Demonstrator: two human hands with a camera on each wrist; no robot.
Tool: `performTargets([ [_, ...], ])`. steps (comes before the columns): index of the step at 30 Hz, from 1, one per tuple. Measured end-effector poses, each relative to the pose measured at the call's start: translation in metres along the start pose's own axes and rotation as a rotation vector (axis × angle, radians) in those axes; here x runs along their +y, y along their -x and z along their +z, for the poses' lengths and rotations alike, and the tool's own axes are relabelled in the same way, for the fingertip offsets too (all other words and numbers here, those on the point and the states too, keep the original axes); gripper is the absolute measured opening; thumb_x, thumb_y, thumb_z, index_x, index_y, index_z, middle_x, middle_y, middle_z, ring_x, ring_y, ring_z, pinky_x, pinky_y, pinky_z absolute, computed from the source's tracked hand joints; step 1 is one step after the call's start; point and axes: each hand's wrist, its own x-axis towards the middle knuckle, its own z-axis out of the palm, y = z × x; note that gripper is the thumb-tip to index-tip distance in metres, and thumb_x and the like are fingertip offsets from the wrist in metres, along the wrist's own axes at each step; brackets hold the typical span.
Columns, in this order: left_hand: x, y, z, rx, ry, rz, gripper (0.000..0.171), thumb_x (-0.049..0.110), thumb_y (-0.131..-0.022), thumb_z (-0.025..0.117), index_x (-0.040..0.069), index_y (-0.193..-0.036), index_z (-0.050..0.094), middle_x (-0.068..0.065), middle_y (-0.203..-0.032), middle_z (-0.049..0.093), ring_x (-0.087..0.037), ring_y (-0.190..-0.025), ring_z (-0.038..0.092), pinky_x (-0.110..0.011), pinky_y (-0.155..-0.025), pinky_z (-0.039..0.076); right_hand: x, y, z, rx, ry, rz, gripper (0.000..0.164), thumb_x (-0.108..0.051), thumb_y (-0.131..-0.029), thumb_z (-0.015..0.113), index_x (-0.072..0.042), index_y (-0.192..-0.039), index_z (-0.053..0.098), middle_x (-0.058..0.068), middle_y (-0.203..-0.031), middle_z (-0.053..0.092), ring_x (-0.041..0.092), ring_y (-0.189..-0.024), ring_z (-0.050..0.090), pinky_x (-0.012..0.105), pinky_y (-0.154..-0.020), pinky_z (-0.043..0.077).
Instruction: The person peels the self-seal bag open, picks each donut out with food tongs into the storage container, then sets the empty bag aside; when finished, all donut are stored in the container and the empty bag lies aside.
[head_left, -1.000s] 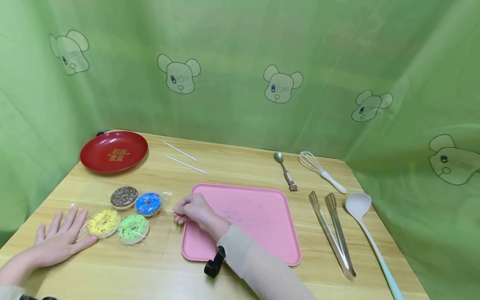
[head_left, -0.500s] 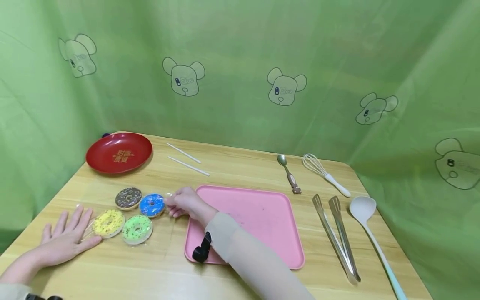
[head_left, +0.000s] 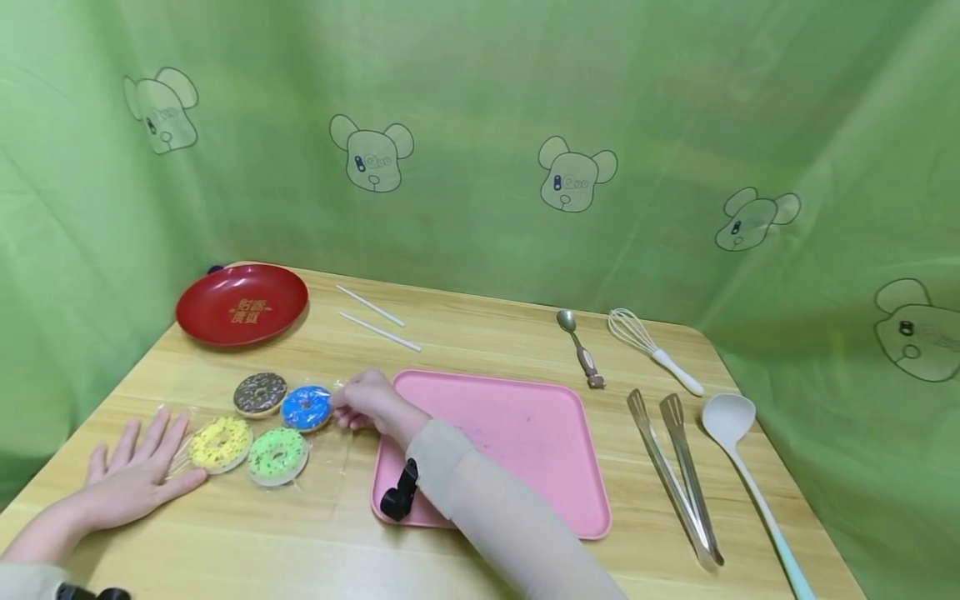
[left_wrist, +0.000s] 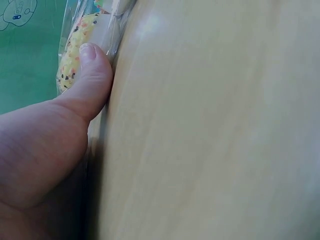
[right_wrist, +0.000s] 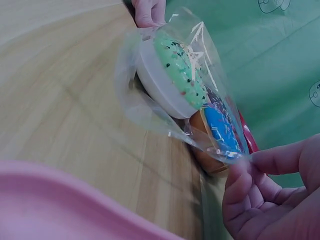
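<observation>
A clear plastic bag [right_wrist: 135,112] lies on the table with toy donuts inside: a yellow donut [head_left: 220,445], a green donut [head_left: 277,457], a blue donut [head_left: 306,407] and a chocolate-brown donut [head_left: 260,393]. My left hand [head_left: 138,475] lies flat with spread fingers at the bag's left end, its thumb near the yellow donut in the left wrist view. My right hand [head_left: 375,407] pinches the bag's right edge between thumb and fingers, beside the blue donut, as the right wrist view shows. Its forearm passes over the pink tray [head_left: 525,458].
A red plate [head_left: 243,307] stands at the back left, with two white sticks [head_left: 380,331] beside it. On the right lie a spoon [head_left: 580,348], a whisk [head_left: 654,351], metal tongs [head_left: 681,483] and a ladle [head_left: 757,483]. A green curtain [head_left: 480,75] hangs behind the table.
My right hand has shifted left from the tray's edge to the bag's edge near the blue donut. My left hand has stayed in place; the whole view has shifted slightly.
</observation>
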Motion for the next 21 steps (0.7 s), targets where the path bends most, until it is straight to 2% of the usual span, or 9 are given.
performTargets([
  [11, 0.001, 0.001, -0.003, -0.009, 0.001, -0.006, 0.085, 0.052, -0.094, 0.042, 0.003, -0.146, -0.006, -0.025, -0.146, -0.022, -0.054, -0.125, -0.025, -0.071, -0.084, -0.023, 0.008, 0.000, -0.017, -0.069, -0.030, -0.054, 0.003, 0.007, -0.081, 0.060, 0.009, -0.080, 0.063, 0.009, -0.058, 0.056, 0.012, -0.044, 0.049, 0.018, -0.040, 0.042],
  [17, 0.003, 0.001, -0.004, -0.006, -0.006, -0.006, 0.086, 0.052, -0.094, 0.042, 0.005, -0.146, -0.008, -0.024, -0.146, -0.024, -0.053, -0.124, -0.027, -0.071, -0.085, -0.024, 0.011, 0.003, -0.023, -0.083, -0.054, -0.064, 0.006, 0.005, -0.082, 0.061, 0.009, -0.085, 0.063, 0.008, -0.057, 0.056, 0.011, -0.044, 0.050, 0.019, -0.042, 0.044],
  [21, -0.005, -0.003, 0.000, -0.006, -0.008, -0.006, 0.088, 0.056, -0.093, 0.041, 0.010, -0.146, -0.011, -0.021, -0.146, -0.026, -0.050, -0.125, -0.029, -0.068, -0.084, -0.027, 0.014, 0.004, -0.026, -0.090, -0.075, -0.075, 0.007, 0.004, -0.082, 0.061, 0.010, -0.086, 0.063, 0.008, -0.058, 0.057, 0.012, -0.045, 0.051, 0.019, -0.043, 0.046],
])
